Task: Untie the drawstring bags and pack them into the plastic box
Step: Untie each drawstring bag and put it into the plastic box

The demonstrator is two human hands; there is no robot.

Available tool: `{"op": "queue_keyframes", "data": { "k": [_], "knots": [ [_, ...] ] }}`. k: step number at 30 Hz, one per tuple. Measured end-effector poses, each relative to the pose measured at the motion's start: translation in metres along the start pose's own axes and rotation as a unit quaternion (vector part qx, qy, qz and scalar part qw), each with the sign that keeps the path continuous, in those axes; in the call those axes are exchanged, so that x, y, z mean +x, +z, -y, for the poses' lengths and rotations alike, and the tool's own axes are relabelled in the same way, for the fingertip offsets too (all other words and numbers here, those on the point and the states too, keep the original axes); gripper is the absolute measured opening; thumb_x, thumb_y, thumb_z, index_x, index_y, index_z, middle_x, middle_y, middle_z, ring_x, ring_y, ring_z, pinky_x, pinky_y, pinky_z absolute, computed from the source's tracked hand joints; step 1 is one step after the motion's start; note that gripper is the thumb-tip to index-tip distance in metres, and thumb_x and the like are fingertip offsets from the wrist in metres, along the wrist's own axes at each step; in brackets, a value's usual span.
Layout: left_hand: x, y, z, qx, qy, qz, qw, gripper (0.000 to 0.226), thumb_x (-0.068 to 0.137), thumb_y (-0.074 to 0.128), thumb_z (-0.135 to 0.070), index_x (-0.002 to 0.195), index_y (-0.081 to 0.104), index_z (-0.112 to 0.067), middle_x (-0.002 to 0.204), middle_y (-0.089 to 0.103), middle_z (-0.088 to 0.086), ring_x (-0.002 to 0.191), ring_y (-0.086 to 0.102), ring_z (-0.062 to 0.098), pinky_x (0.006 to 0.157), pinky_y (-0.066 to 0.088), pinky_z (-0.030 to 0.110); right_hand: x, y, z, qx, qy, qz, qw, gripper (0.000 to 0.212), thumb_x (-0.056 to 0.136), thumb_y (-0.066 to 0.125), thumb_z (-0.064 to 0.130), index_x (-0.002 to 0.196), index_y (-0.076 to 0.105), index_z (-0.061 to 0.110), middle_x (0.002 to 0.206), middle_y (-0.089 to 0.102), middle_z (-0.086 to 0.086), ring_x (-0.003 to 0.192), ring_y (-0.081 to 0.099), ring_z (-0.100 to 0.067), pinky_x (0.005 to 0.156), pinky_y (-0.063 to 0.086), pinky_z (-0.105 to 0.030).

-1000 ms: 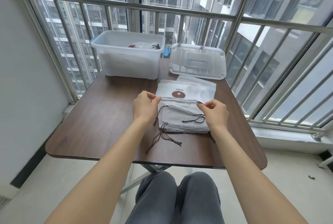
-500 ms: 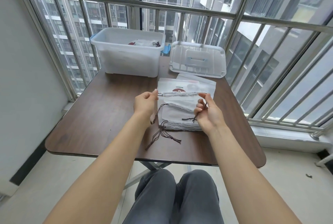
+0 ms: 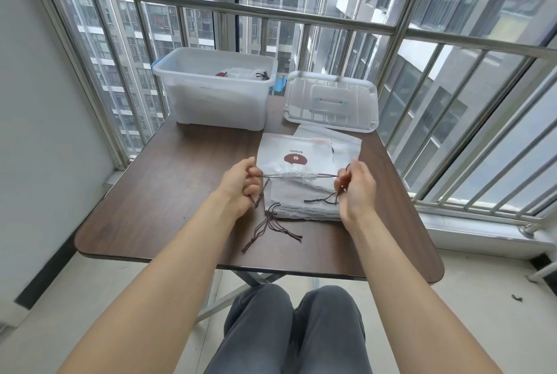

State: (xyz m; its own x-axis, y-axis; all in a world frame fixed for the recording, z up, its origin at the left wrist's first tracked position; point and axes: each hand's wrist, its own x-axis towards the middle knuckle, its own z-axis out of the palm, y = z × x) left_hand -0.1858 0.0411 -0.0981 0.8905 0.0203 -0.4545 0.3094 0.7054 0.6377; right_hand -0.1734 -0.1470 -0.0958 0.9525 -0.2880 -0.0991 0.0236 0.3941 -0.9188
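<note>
The left hand [image 3: 241, 182] is pinching one end of the brown drawstring [image 3: 297, 175] at nine o'clock of the top drawstring bag [image 3: 291, 159], while the right hand [image 3: 355, 185] is pinching the other end at three o'clock, the cord running taut between them. The bag is lying on the stack [image 3: 304, 202] at the table's [image 3: 168, 181] centre; the plastic box [image 3: 217, 96] is standing at eleven o'clock, its lid [image 3: 331, 102] at one o'clock. Risk: outward pulling is likely cinching the bag's mouth tighter rather than loosening it, and dragging the stack's loose cords [image 3: 271, 229] off the near edge.
</note>
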Motion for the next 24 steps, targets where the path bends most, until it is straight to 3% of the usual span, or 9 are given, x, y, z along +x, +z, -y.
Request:
{"op": "queue_keyframes", "data": {
  "k": [1,3,5,7,10,13,16,20,24],
  "knots": [
    [-0.001,0.001,0.003,0.134,0.053,-0.023,0.989,0.032,0.096,0.049,-0.017,0.067,0.035,-0.017,0.053,0.034,-0.002,0.03,0.023,0.003,0.028,0.014,0.013,-0.001,-0.001,0.001,-0.145,-0.056,0.015,0.988,0.035,0.095,0.05,0.021,0.065,0.033,0.016,0.06,0.033,0.003,0.054,0.031,-0.011,0.052,0.027,-0.023],
    [0.0,-0.001,0.008,0.365,0.16,-0.033,0.916,0.033,0.086,0.064,-0.015,0.069,0.037,-0.017,0.06,0.033,-0.002,0.043,0.028,0.007,0.039,0.023,0.017,-0.003,-0.005,0.003,-0.372,-0.162,0.068,0.912,0.033,0.084,0.067,0.025,0.075,0.036,0.016,0.062,0.034,0.005,0.056,0.032,-0.012,0.055,0.028,-0.025],
    [-0.002,-0.003,0.008,0.506,0.221,-0.009,0.833,0.032,0.078,0.074,-0.019,0.074,0.042,-0.018,0.062,0.038,-0.005,0.053,0.034,0.01,0.05,0.03,0.021,-0.003,-0.008,0.004,-0.456,-0.229,0.125,0.851,0.04,0.074,0.077,0.02,0.092,0.041,0.012,0.064,0.035,0.006,0.059,0.036,-0.015,0.056,0.03,-0.022],
    [-0.005,-0.002,0.005,0.601,0.264,-0.003,0.754,0.032,0.075,0.077,-0.023,0.078,0.046,-0.016,0.062,0.042,-0.007,0.057,0.038,0.008,0.053,0.032,0.015,0.0,-0.011,0.002,-0.523,-0.277,0.166,0.789,0.039,0.074,0.077,0.02,0.099,0.05,0.006,0.071,0.044,0.006,0.069,0.045,-0.02,0.065,0.034,-0.024],
    [-0.007,0.005,-0.002,0.677,0.325,0.007,0.66,0.028,0.08,0.073,-0.024,0.075,0.049,-0.01,0.064,0.046,-0.003,0.064,0.042,0.014,0.053,0.033,0.016,0.005,-0.012,-0.004,-0.63,-0.325,0.145,0.69,0.03,0.082,0.069,0.028,0.089,0.061,0.001,0.087,0.056,-0.012,0.089,0.052,-0.03,0.08,0.033,-0.031],
    [-0.004,0.01,-0.008,0.73,0.343,-0.004,0.592,0.032,0.085,0.067,-0.03,0.07,0.05,-0.008,0.07,0.051,0.006,0.07,0.045,0.023,0.061,0.031,0.027,0.005,-0.009,-0.003,-0.648,-0.375,0.121,0.651,0.033,0.076,0.073,0.03,0.07,0.059,0.0,0.073,0.055,-0.014,0.072,0.053,-0.031,0.072,0.033,-0.033],
    [-0.002,0.008,-0.013,0.752,0.346,-0.027,0.561,0.037,0.088,0.062,-0.035,0.067,0.05,-0.006,0.07,0.051,0.008,0.07,0.047,0.028,0.063,0.032,0.03,0.002,-0.01,0.0,-0.643,-0.423,0.114,0.629,0.039,0.065,0.077,0.031,0.052,0.052,0.004,0.052,0.046,-0.008,0.049,0.047,-0.027,0.058,0.035,-0.029],
    [-0.002,0.003,-0.015,0.754,0.35,-0.076,0.55,0.039,0.094,0.052,-0.035,0.077,0.056,0.0,0.079,0.057,0.014,0.077,0.052,0.035,0.062,0.037,0.033,0.006,-0.015,0.004,-0.624,-0.347,0.109,0.692,0.043,0.086,0.062,0.034,0.06,0.057,0.001,0.055,0.03,0.003,0.062,0.039,-0.024,0.065,0.029,-0.031],
    [-0.007,0.004,-0.014,0.763,0.365,-0.093,0.525,0.037,0.097,0.047,-0.033,0.078,0.051,-0.002,0.082,0.052,0.009,0.075,0.044,0.031,0.062,0.032,0.032,0.007,-0.015,0.003,-0.61,-0.302,0.101,0.726,0.046,0.092,0.054,0.036,0.065,0.059,-0.002,0.058,0.032,0.003,0.066,0.041,-0.023,0.063,0.024,-0.028]
  ]
}}
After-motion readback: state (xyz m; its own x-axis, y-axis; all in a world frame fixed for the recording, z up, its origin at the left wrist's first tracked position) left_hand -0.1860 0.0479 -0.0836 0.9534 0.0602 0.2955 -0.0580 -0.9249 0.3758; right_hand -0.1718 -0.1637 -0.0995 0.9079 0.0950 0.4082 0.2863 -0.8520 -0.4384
